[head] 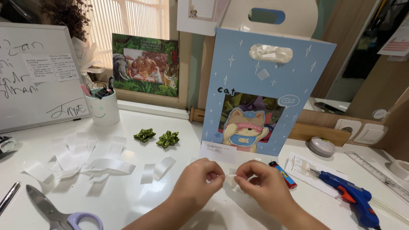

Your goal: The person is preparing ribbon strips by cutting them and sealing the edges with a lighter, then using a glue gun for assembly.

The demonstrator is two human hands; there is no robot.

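Low in the middle of the frame, a small piece of white ribbon (228, 179) is pinched between the left hand (198, 181) and the right hand (262, 187), each grip closed on it by fingertips, just above the white bench (128, 200). Cut ribbon strips (85, 159) are spread to the left, a lighter (283, 174) just right. The fold could spring open if the pinch is loosened, since the piece looks slippery.
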